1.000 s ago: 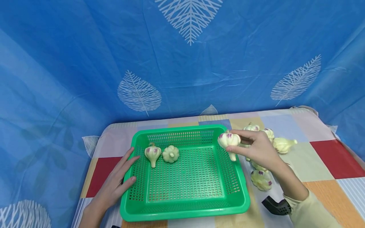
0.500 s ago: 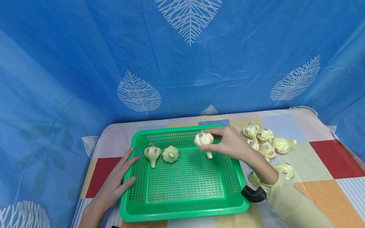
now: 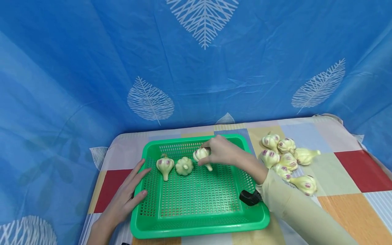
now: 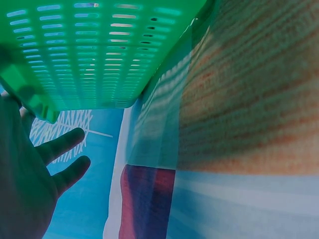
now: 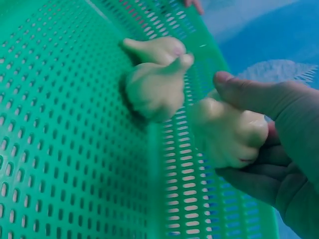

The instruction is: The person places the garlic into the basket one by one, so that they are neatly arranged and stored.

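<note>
My right hand (image 3: 222,152) pinches a garlic bulb (image 3: 200,154) inside the green basket (image 3: 199,228), stem pointing down and to the right. In the right wrist view the thumb and fingers of the right hand (image 5: 279,144) grip that garlic bulb (image 5: 229,134) from either side. Two more bulbs lie in the basket near its left end: a purple-marked garlic bulb (image 3: 165,165) and a paler garlic bulb (image 3: 184,166) with its stem up. Against the left rim rests my left hand (image 3: 124,195), fingers spread and straight. The left wrist view shows the left hand (image 4: 35,164) beside the basket's outer wall.
Right of the basket, several garlic bulbs (image 3: 288,161) lie in a loose group on the patchwork tablecloth (image 3: 346,170). A blue curtain (image 3: 196,68) with white leaf prints hangs behind the table. The basket's raised rim runs all round.
My right hand has moved left with the garlic bulb, from over the basket's right rim to beside the two bulbs lying inside. The left hand has stayed at the left rim.
</note>
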### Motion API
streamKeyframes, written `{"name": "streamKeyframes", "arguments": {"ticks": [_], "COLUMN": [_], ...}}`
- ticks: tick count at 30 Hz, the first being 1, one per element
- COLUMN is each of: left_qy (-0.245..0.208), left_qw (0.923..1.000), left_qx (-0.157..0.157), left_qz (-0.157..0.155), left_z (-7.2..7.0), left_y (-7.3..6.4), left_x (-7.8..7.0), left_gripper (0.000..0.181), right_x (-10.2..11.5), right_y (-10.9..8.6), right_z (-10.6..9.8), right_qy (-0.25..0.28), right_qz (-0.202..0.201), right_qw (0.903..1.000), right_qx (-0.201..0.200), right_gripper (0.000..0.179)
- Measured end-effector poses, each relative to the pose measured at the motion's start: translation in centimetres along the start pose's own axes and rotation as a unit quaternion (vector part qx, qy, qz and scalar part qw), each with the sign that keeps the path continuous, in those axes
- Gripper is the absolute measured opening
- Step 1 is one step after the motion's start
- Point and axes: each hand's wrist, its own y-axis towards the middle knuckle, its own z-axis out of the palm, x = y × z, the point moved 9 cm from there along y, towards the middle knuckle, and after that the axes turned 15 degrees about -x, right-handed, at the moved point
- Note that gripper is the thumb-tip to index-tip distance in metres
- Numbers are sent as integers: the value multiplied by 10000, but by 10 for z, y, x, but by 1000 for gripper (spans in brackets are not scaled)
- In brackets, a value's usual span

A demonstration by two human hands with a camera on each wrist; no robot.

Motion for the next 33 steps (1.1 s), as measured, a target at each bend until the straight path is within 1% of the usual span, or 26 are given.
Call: {"name": "streamKeyframes", "arguments": {"ticks": [4,6,8,11,14,17,19,23,25,29,33], "left_qy": [-44,-57,-90,-95,-77,-98,-106,-94,-53,32,41], "left_qw": [10000,10000,9999,9999,10000,9999,9999,10000,10000,10000,10000], "left_qx": [-7,-5,-2,-6,-2,2,-1,-9,-12,-29,-54], "left_qz": [-21,-32,-51,-58,-49,-38,-28,-19,-6,26,18], "left_z": [1,1,1,1,1,0,0,0,0,1,0], "left_y": [0,-1,-1,-1,0,0,0,1,1,1,0], "left_x": [1,1,1,1,0,0,0,0,0,1,2], "left_gripper": [70,70,70,70,70,69,69,69,69,71,71], "right_x": [-2,-3,-1,1,2,3,5,8,9,8,7], "right_y": [5,7,8,8,7,6,5,4,3,2,-4], "right_z": [19,28,35,41,45,48,50,54,55,53,51], "right_qy": [-471,-793,-1107,-1436,-1640,-1901,-2077,-2458,-2540,-2615,-2498], "right_qz": [0,29,45,141,250,289,244,62,48,187,378], "right_qw": [9981,9950,9915,9881,9859,9813,9778,9691,9669,9648,9676], "right_qx": [410,598,678,542,239,-3,-110,-213,-242,-203,44], "right_gripper": [27,31,40,44,42,44,50,84,95,103,109]}}
